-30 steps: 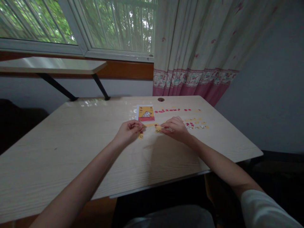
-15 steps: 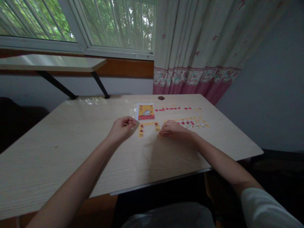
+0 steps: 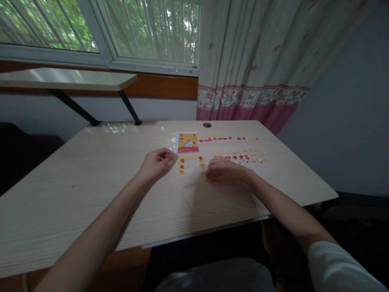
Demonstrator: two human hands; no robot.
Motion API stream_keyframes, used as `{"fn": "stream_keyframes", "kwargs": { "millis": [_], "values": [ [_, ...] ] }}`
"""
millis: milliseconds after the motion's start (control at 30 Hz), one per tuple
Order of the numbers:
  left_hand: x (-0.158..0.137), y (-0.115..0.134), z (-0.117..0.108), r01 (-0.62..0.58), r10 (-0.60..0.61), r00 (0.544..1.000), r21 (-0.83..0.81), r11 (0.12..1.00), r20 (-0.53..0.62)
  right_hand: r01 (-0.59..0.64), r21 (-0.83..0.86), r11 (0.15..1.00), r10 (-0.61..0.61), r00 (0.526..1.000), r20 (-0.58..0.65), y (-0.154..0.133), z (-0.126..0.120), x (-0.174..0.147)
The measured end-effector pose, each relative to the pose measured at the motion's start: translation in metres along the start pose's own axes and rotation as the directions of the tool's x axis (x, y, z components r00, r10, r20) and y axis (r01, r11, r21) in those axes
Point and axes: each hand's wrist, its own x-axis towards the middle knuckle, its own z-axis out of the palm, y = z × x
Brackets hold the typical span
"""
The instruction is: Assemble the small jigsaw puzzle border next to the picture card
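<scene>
A partly joined jigsaw puzzle (image 3: 181, 166) lies on the desk, its yellow border running along the top and down both sides. Just above it is a reference picture (image 3: 188, 142) of a white cartoon animal on yellow and red. My right hand (image 3: 223, 169) is closed in a pinch at the puzzle's lower right, a bit of orange puzzle piece (image 3: 207, 178) showing at the fingertips. To the puzzle's left, my left hand (image 3: 156, 162) rests with curled fingers and thumb together; whatever they hold, if anything, is hidden.
Loose red puzzle pieces (image 3: 215, 139) form a row right of the picture. More loose pieces (image 3: 258, 155), yellow, red and white, lie in rows beyond my right hand. A raised shelf (image 3: 91, 80) stands at the back left, and a cable hole (image 3: 207, 125) sits near the back edge.
My right hand has drawn slightly down and right, away from the puzzle's right side, with its fingers more curled. My left hand stays almost where it was. The view shifts a little.
</scene>
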Motion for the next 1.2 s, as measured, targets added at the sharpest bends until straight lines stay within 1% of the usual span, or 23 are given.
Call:
{"fn": "stream_keyframes", "kwargs": {
  "millis": [133, 267, 333, 433, 567, 633, 733, 933, 1067, 1133, 1200],
  "values": [
    [-0.001, 0.000, 0.001, -0.016, 0.016, 1.000, 0.018, 1.000, -0.003, -0.033, 0.001, 0.999, 0.033, 0.999, 0.000, -0.003, 0.002, 0.001],
    [-0.001, 0.002, 0.000, -0.040, 0.033, 0.998, 0.160, 0.986, 0.048, -0.096, -0.036, 0.995, 0.096, 0.995, 0.019, -0.004, 0.001, 0.002],
    [-0.001, 0.002, 0.000, -0.054, 0.042, 0.997, 0.211, 0.976, 0.060, -0.104, -0.040, 0.994, 0.105, 0.994, 0.029, -0.005, -0.001, 0.002],
    [-0.001, 0.003, -0.001, -0.067, 0.055, 0.997, 0.230, 0.971, 0.057, -0.083, 0.001, 0.997, 0.082, 0.995, 0.051, -0.004, -0.006, 0.001],
    [-0.001, 0.003, 0.000, -0.074, 0.061, 0.996, 0.240, 0.968, 0.059, -0.024, 0.049, 0.999, 0.017, 0.991, 0.136, -0.002, -0.007, 0.001],
    [-0.002, 0.003, 0.000, -0.078, 0.066, 0.996, 0.245, 0.966, 0.058, -0.020, 0.059, 0.998, 0.010, 0.987, 0.158, -0.003, -0.006, 0.001],
    [-0.002, 0.003, 0.000, -0.084, 0.067, 0.995, 0.245, 0.966, 0.075, -0.056, 0.044, 0.997, 0.050, 0.990, 0.131, -0.008, -0.004, 0.002],
    [-0.002, 0.004, -0.001, -0.102, 0.077, 0.991, 0.249, 0.963, 0.106, -0.114, -0.077, 0.990, 0.119, 0.991, 0.055, -0.016, 0.001, 0.003],
    [-0.002, 0.005, -0.001, -0.106, 0.084, 0.992, 0.260, 0.960, 0.097, -0.079, -0.011, 0.997, 0.080, 0.996, 0.038, -0.011, -0.002, 0.002],
    [-0.003, 0.005, -0.001, -0.103, 0.081, 0.992, 0.259, 0.960, 0.095, -0.061, 0.028, 0.998, 0.059, 0.997, 0.054, -0.008, -0.005, 0.002],
    [-0.003, 0.006, -0.001, -0.098, 0.078, 0.993, 0.260, 0.961, 0.089, -0.074, 0.038, 0.997, 0.071, 0.995, 0.074, -0.009, -0.006, 0.001]
  ]
}}
